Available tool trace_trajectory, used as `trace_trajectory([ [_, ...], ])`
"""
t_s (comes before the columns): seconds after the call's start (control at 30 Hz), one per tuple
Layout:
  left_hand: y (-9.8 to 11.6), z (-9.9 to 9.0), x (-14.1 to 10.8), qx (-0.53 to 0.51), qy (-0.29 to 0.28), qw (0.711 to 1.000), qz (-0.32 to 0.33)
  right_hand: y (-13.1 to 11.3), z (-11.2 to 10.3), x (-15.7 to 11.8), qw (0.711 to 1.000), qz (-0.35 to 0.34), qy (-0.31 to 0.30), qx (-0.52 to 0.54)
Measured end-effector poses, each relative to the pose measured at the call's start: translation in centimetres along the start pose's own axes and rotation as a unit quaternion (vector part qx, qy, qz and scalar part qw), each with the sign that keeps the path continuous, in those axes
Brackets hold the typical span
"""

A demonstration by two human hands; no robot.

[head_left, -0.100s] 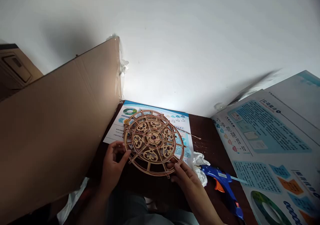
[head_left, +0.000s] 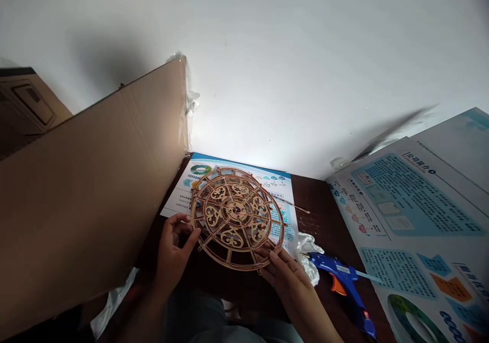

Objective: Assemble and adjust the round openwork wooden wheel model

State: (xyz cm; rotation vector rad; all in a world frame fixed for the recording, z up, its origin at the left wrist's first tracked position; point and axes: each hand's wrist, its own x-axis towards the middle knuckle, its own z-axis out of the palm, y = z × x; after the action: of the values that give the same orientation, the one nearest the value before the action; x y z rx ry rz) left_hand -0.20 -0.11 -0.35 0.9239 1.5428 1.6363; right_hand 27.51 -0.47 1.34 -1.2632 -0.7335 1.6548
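A round laser-cut wooden wheel [head_left: 237, 211] with scrollwork panels and spokes is held up in front of me, tilted over a printed leaflet [head_left: 275, 180]. My left hand [head_left: 173, 251] grips its left rim between thumb and fingers. My right hand [head_left: 284, 274] holds its lower right rim, with the fingers curled against the wood. A blue hot glue gun [head_left: 342, 282] with an orange trigger lies on its side to the right of my right hand, not touched.
A large cardboard sheet [head_left: 87, 190] stands upright on the left, with a cardboard box [head_left: 32, 104] behind it. Crumpled white material [head_left: 307, 256] lies on the dark wooden table [head_left: 321, 216]. A large printed board [head_left: 416, 231] leans at right against the white wall [head_left: 290, 78].
The whole scene sits slightly further right in the view. The wheel has tilted a little in my hands, and my grip on it looks unchanged.
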Motion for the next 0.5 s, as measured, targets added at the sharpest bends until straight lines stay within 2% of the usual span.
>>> trace_trajectory([
  [0.13, -0.4, -0.2, 0.0, -0.074, 0.029, 0.997, -0.010, 0.7, -0.5, -1.0, 0.999, -0.014, 0.015, 0.026],
  [0.2, -0.2, 0.1, -0.5, -0.118, 0.020, 0.992, -0.031, 0.7, -0.8, -1.8, 0.999, -0.023, 0.031, 0.032],
  [0.33, 1.1, 2.1, -2.3, -0.209, -0.090, 0.964, -0.138, 0.1, -1.4, -3.1, 0.998, -0.029, 0.038, 0.040],
  [0.37, 1.7, 2.8, -2.7, -0.266, -0.128, 0.934, -0.203, 0.0, -1.4, -3.3, 0.998, -0.027, 0.027, 0.041],
  [0.4, 2.4, 3.7, -3.0, -0.307, -0.155, 0.908, -0.238, -0.1, -1.5, -3.5, 0.999, -0.025, 0.015, 0.043],
  [0.43, 3.1, 4.5, -3.3, -0.330, -0.154, 0.897, -0.250, -0.2, -1.4, -3.8, 0.999, -0.022, 0.007, 0.045],
  [0.47, 3.9, 5.3, -3.3, -0.328, -0.182, 0.889, -0.261, -0.3, -1.3, -4.0, 0.999, -0.017, 0.002, 0.050],
  [0.5, 4.7, 6.0, -3.4, -0.303, -0.200, 0.896, -0.255, -0.5, -1.1, -4.3, 0.998, -0.009, -0.004, 0.056],
])
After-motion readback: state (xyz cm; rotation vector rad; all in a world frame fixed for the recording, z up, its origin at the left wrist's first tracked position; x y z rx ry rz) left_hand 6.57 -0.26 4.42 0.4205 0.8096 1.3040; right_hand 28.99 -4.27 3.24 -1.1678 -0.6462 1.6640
